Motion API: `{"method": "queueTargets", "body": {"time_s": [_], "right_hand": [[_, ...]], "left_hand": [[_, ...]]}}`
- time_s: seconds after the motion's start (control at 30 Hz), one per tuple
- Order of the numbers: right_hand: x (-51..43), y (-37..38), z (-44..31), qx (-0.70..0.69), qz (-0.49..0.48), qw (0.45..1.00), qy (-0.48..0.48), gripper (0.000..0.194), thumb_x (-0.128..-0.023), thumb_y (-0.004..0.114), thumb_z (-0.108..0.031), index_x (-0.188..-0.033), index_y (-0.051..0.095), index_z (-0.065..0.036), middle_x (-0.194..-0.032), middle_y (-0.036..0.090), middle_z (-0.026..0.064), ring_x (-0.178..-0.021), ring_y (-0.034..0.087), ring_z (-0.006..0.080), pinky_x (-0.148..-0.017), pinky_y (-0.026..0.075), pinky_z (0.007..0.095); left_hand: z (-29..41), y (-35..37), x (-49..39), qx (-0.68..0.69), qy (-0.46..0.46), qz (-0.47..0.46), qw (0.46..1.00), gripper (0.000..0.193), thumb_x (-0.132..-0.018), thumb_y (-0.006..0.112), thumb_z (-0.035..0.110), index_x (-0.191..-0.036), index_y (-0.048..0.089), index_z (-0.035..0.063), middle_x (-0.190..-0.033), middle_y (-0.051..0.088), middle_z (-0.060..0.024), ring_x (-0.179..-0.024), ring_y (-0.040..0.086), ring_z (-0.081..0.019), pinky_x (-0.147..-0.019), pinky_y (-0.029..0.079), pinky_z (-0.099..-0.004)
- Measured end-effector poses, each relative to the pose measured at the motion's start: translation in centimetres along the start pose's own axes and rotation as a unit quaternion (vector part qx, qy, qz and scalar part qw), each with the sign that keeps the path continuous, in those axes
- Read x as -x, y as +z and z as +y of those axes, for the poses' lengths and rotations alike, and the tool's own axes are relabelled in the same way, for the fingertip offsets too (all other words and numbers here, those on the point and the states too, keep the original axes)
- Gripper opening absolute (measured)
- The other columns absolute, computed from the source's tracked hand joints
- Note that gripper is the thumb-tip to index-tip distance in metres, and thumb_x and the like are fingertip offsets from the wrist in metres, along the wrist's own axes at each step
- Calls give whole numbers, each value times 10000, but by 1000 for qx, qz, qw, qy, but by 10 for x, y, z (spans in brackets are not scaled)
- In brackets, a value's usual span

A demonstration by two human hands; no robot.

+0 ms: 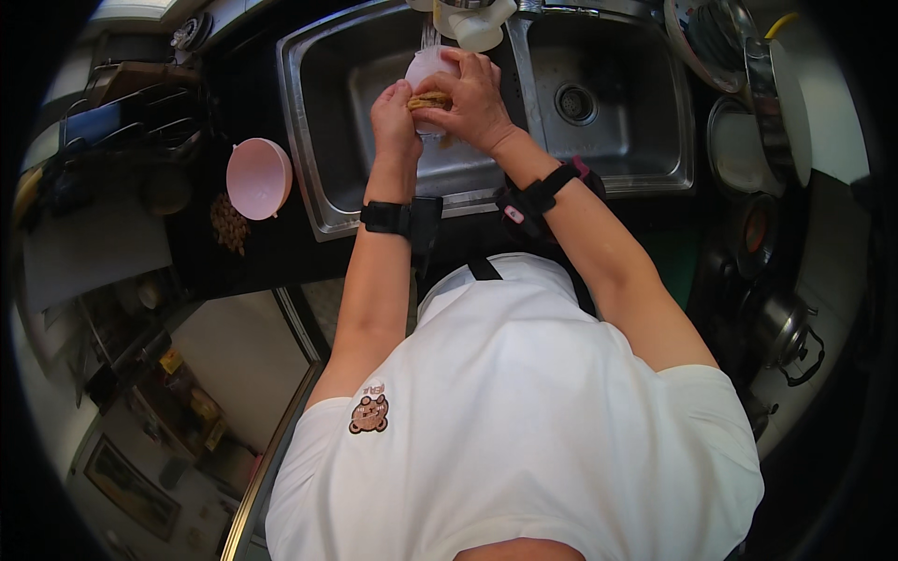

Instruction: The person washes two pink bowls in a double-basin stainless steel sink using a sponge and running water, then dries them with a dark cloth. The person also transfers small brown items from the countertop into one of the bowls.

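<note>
Over the left basin of a steel sink [365, 165], my left hand [395, 120] grips the near left edge of a pale pink bowl [426, 68]. My right hand [476, 98] pinches a ridged yellow-brown piece [429, 102] between thumb and fingers, against the near side of the bowl. What the piece is made of cannot be told. Water from the tap [477, 26] runs down at the far edge of the bowl. Some of the bowl is hidden behind my right hand. A few brownish bits [446, 142] lie in the basin below.
Left of the sink, a pink plastic bowl [258, 179] stands beside a heap of small brown pieces [230, 224]. The right basin has a drain [576, 103]. Stacked dishes and pans [744, 144] line the right side, with a metal kettle [782, 329] nearer me.
</note>
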State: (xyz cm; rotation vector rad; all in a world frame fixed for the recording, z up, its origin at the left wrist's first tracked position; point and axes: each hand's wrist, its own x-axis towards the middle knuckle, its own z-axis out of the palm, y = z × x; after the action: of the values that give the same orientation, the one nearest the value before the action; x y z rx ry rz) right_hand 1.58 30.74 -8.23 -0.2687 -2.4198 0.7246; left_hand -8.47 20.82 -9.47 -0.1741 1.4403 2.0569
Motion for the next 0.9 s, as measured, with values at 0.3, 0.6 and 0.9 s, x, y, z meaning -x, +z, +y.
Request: {"method": "queueTargets", "body": {"time_s": [0.3,0.6,0.9], "right_hand": [[-51,16,48,-53,0,963,263,208,-920,661,-218,-1040,673,-49,-1020,680,163,-974,637,374,-799,519,410],[-10,14,30,-191,62,978,59,222,-899,692,-209,-1045,680,-41,-1122,653,180,-998,653,335,-845,529,377],[-24,-7,7,-163,9,987,-3,219,-820,698,-109,-1034,740,-86,-1029,683,100,-993,609,299,-894,500,384]], "left_hand": [[-3,12,16,11,-2,29,1000,257,-1032,530,187,-1088,618,-47,-1002,684,-91,-873,645,-165,-807,526,-307],[-9,15,21,65,-40,17,997,263,-1025,545,192,-1096,616,-52,-1004,686,-107,-847,646,-174,-788,534,-317],[-8,18,13,104,-16,27,994,227,-1018,562,173,-1042,643,-38,-986,693,-106,-844,657,-186,-791,541,-320]]}}
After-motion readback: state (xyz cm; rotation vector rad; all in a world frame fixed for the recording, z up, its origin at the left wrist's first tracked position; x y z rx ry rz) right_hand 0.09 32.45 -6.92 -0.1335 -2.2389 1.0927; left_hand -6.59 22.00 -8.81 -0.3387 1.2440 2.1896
